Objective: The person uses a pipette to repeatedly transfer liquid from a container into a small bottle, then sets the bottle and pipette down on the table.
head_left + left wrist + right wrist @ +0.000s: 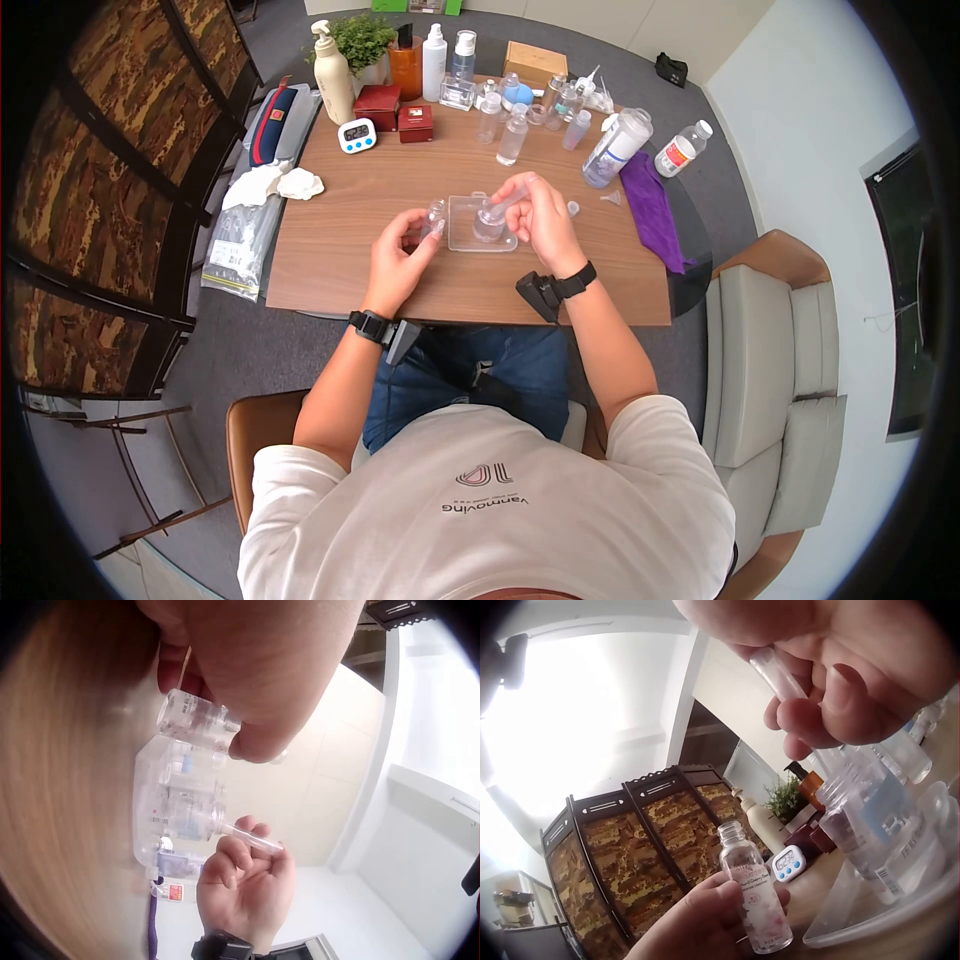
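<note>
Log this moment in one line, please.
left hand: grips uncapped bottle | right hand: holds clear tube at open container's mouth | container: on clear tray

left hand (251, 667) gripping a small clear bottle (196, 720), right hand (251, 892) holding a clear tube (251, 838), jar (186, 814) at its tip

You have one brown wooden counter (340, 260), one clear plastic tray (459, 238), two dark red boxes (377, 105) (415, 125), one white digital timer (357, 136), one purple cloth (650, 212), one beige pump bottle (334, 86), one amber bottle (406, 71) and one leafy green plant (362, 40); clear bottles overlap too much to count.
</note>
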{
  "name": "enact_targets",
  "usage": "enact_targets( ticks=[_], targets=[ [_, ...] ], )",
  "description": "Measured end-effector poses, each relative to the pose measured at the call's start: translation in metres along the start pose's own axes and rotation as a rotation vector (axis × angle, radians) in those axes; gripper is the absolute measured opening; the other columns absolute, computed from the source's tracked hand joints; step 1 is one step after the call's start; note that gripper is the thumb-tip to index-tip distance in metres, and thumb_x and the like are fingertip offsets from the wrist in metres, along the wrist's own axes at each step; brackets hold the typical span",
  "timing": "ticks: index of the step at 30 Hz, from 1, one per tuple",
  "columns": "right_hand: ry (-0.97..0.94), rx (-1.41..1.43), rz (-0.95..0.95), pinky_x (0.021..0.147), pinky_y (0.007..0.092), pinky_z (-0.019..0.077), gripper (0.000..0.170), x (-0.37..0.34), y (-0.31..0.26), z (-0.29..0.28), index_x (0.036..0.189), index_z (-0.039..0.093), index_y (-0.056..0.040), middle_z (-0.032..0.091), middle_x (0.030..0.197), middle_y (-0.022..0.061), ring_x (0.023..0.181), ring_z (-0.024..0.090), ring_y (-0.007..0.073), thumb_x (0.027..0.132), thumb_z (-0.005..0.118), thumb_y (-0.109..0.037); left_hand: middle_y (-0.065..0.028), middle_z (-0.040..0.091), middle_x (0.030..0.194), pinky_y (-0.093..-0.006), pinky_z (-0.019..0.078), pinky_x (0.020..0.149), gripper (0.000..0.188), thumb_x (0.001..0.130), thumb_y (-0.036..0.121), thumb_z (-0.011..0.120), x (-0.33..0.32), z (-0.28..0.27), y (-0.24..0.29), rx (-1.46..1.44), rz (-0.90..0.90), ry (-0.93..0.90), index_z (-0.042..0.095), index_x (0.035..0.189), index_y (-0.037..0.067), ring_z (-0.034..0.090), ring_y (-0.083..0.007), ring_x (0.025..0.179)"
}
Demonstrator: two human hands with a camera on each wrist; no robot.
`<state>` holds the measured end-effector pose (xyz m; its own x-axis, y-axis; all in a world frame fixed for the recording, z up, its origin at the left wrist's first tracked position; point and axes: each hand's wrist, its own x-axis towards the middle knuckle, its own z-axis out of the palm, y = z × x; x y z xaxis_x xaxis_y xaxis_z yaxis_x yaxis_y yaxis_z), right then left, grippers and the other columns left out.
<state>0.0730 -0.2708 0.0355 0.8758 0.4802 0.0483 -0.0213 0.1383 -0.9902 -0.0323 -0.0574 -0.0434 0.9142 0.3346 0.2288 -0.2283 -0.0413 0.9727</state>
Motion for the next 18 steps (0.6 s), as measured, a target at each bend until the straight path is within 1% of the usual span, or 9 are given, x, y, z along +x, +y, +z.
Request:
enact_targets(
  ticks=[2, 4, 5, 7, 9, 10, 11, 13, 18],
  targets=[
    [0.027, 0.012, -0.023, 0.044, 0.0195, 0.0367, 0.044, -0.002, 0.005, -0.004, 0.100, 0.060, -0.0022, 0.070, 0.096, 0.0119, 0.058, 0.053, 0.0070, 0.111, 0.032, -0.034, -0.0093, 0.072, 0.113, -0.0291, 0.0534, 0.082, 0.035, 0.090, 0.011, 0.075, -0.002, 0.003, 0.014, 0.052, 0.008, 0.000, 0.068, 0.122, 0.001, 0.066, -0.0154, 0.095],
    [0.048, 0.022, -0.050, 0.044, 0.0197, 0.0364, 0.044, -0.005, 0.003, -0.006, 0.099, 0.060, -0.0023, 0.070, 0.096, 0.0124, 0.058, 0.053, 0.0071, 0.111, 0.031, -0.033, -0.0113, 0.072, 0.112, -0.0333, 0.0532, 0.085, 0.034, 0.089, 0.012, 0.075, -0.005, 0.001, 0.031, 0.366, 0.091, -0.081, 0.069, 0.121, 0.003, 0.066, -0.0224, 0.101],
    [0.104, 0.046, -0.097, 0.044, 0.0201, 0.0360, 0.044, -0.010, -0.003, -0.009, 0.098, 0.059, -0.0024, 0.070, 0.095, 0.0129, 0.057, 0.052, 0.0075, 0.111, 0.031, -0.034, -0.0113, 0.072, 0.112, -0.0333, 0.0532, 0.085, 0.034, 0.089, 0.012, 0.075, -0.005, 0.001, 0.030, 0.365, 0.092, -0.076, 0.069, 0.121, 0.003, 0.066, -0.0224, 0.101],
    [0.156, 0.070, -0.140, 0.044, 0.0205, 0.0357, 0.044, -0.019, -0.016, -0.016, 0.097, 0.058, -0.0025, 0.069, 0.094, 0.0134, 0.056, 0.052, 0.0080, 0.110, 0.031, -0.034, -0.0135, 0.071, 0.111, -0.0381, 0.0522, 0.089, 0.034, 0.087, 0.014, 0.076, -0.005, 0.002, 0.029, 0.443, 0.256, -0.122, 0.071, 0.120, 0.004, 0.063, -0.0300, 0.105],
    [0.233, 0.210, -0.261, 0.043, 0.0224, 0.0353, 0.045, -0.026, -0.030, -0.025, 0.096, 0.057, -0.0029, 0.068, 0.094, 0.0154, 0.055, 0.050, 0.0104, 0.110, 0.029, -0.035, -0.0125, 0.071, 0.110, -0.0367, 0.0520, 0.086, 0.034, 0.087, 0.014, 0.077, -0.004, 0.002, 0.024, 0.465, 0.304, -0.123, 0.071, 0.120, 0.004, 0.063, -0.0276, 0.101],
    [0.234, 0.211, -0.260, 0.043, 0.0224, 0.0353, 0.045, -0.028, -0.035, -0.026, 0.096, 0.057, -0.0029, 0.068, 0.094, 0.0154, 0.055, 0.050, 0.0104, 0.110, 0.029, -0.035, -0.0115, 0.071, 0.109, -0.0353, 0.0518, 0.082, 0.035, 0.087, 0.014, 0.078, -0.003, 0.003, 0.024, 0.487, 0.354, -0.128, 0.071, 0.120, 0.004, 0.062, -0.0253, 0.096],
    [0.216, 0.304, -0.304, 0.043, 0.0230, 0.0351, 0.045, -0.031, -0.038, -0.027, 0.096, 0.056, -0.0031, 0.068, 0.094, 0.0163, 0.055, 0.050, 0.0114, 0.110, 0.029, -0.036, -0.0115, 0.071, 0.109, -0.0353, 0.0518, 0.082, 0.035, 0.087, 0.014, 0.078, -0.003, 0.003, 0.025, 0.488, 0.352, -0.129, 0.071, 0.120, 0.004, 0.062, -0.0253, 0.096],
    [0.198, 0.398, -0.341, 0.043, 0.0235, 0.0349, 0.045, -0.035, -0.038, -0.025, 0.096, 0.056, -0.0033, 0.067, 0.094, 0.0172, 0.055, 0.049, 0.0125, 0.110, 0.028, -0.036, -0.0149, 0.071, 0.114, -0.0409, 0.0512, 0.093, 0.034, 0.088, 0.016, 0.076, -0.005, 0.002, 0.028, 0.477, 0.243, -0.164, 0.071, 0.120, 0.005, 0.063, -0.0330, 0.108],
    [0.145, 0.379, -0.234, 0.045, 0.0237, 0.0360, 0.047, -0.034, -0.018, -0.002, 0.098, 0.057, -0.0037, 0.067, 0.096, 0.0177, 0.056, 0.050, 0.0132, 0.110, 0.028, -0.038, -0.0148, 0.071, 0.115, -0.0412, 0.0510, 0.094, 0.034, 0.089, 0.016, 0.076, -0.005, 0.002, 0.033, 0.479, 0.237, -0.168, 0.070, 0.120, 0.005, 0.063, -0.0329, 0.109]
  ],
)
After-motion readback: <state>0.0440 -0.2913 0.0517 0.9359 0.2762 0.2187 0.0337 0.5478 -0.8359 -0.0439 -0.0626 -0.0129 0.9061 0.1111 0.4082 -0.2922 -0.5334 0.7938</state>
